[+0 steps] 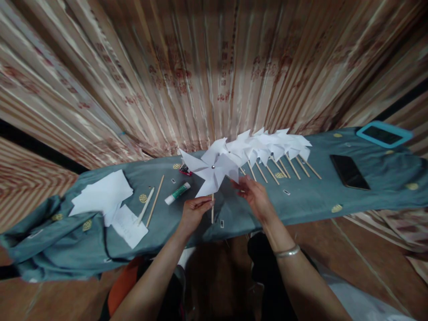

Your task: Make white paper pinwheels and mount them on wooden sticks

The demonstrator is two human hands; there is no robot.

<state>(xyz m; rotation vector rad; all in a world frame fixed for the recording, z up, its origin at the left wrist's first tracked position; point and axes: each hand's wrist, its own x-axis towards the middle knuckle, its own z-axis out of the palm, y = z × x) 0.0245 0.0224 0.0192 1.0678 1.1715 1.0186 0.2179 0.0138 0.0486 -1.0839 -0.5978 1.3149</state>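
My left hand (195, 213) is closed around the wooden stick (212, 210) of a white paper pinwheel (210, 170) and holds it upright over the teal cloth (301, 200). A metal pin sits at the pinwheel's centre. My right hand (254, 194) is open with its fingers spread. Its fingertips touch the lower right blade of the pinwheel. A silver bangle is on my right wrist.
A row of several finished white pinwheels (270, 147) on sticks lies to the right. A glue stick (177, 193), a loose stick (154, 200), a white pen (146, 205) and white paper sheets (103, 196) lie left. A black phone (349, 171) and blue-cased tablet (384, 133) lie far right.
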